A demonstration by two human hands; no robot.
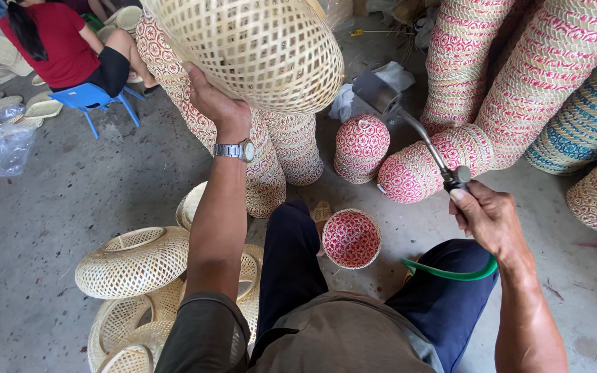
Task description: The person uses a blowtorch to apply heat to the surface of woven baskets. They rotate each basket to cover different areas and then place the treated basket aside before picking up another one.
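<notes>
1. Up at the top of the view, the left hand [210,100] is pressed against the side of a big pale woven basket [257,45], open lattice weave and rounded like a dome, held up in the air; fingers wrap round the far side, so it's gripping it
2. A metal wristwatch [236,150] sits on that wrist
3. The right hand [488,220] is closed tight round the handle of a gas torch [409,124], thin bent metal tube ending in a stubby steel nozzle that points toward the basket but sits just apart from it
4. A green rubbery hose [450,273] loops out under that hand
5. On the grey concrete floor [70,207]: a small red-and-white patterned bowl basket [351,238] between the knees, more pale lattice baskets [133,261] at the left
6. Behind, tall stacks of red-and-white woven baskets [519,76], tight ribbed texture
7. Far left, a person in a red top [53,45] sits on a blue plastic stool [91,97]
</notes>
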